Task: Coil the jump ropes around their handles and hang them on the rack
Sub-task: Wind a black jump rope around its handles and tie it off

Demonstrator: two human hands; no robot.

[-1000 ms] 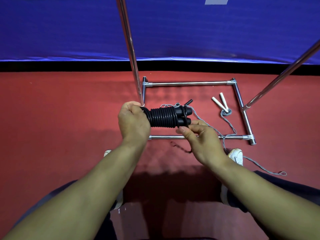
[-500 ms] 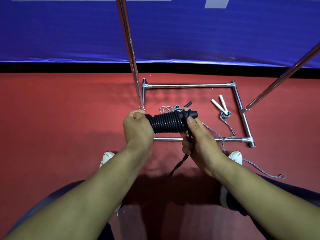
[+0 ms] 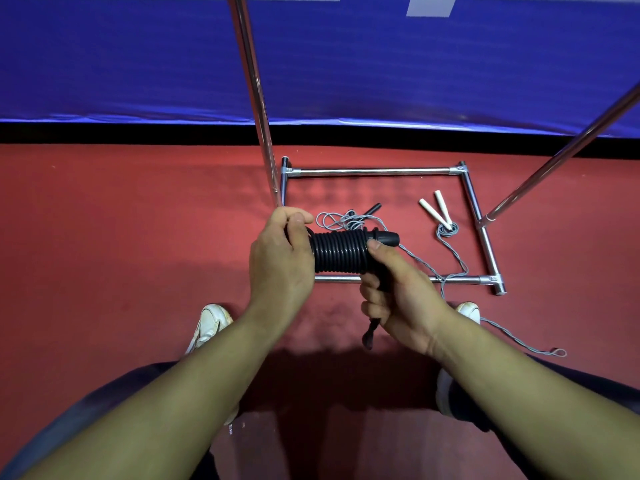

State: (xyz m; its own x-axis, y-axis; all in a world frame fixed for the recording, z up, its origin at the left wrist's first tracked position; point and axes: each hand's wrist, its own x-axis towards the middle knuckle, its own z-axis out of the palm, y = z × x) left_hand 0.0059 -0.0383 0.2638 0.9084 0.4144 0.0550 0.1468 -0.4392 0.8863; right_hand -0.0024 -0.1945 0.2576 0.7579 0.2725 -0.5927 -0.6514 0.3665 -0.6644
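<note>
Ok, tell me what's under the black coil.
Under the black coil: the rack's front bar on the red floor. The handles it wraps show only at the right tip. Both hands cover the rest.

A: Light even, moderately bright, from overhead. Red floor (image 3: 104, 254) evenly lit, no hot spots.

B: Shadows?

A: Broad soft one on the floor beneath the person's forearms; faint banded shadow inside the rack base (image 3: 374, 172).

B: Glare?

A: Thin highlights along the chrome upright pole (image 3: 254, 95); sheen on the blue banner (image 3: 138, 64).

B: Sharpness?

A: Centre crisp. Wide-angle bowing at edges; the near forearms look soft.
</note>
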